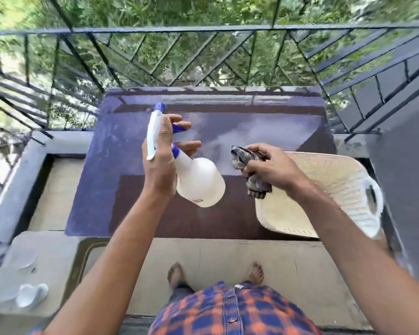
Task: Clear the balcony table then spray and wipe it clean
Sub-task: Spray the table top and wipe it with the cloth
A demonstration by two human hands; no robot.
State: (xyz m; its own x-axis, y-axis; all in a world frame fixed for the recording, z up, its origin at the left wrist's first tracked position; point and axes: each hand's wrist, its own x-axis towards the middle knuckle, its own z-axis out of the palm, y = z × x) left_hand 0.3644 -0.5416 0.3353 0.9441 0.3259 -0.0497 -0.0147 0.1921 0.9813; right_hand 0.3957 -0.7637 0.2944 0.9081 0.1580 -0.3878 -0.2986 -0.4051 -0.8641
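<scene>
Head view, looking straight down: the left hand (159, 163) has its grip wrapped round the neck of the sprayer (194, 177), fingers curled on the blue trigger and the nozzle aimed at the far side of the desk (121, 165). Over on the right, the right hand (269, 168) has its grip bunched tight on a dark cloth (248, 172), held just above the surface, ready to go. Clearing looks done: nothing loose on the top except a cream basket (336, 189) sitting at the right edge, partly overhanging, and that may need shifting to reach underneath. A pale, hazy sheen across the middle could be spray or just reflected sky; hard to call. So I'd put us in the spraying stage, with the wiping not yet begun. Railing (203, 30) and greenery beyond.
</scene>
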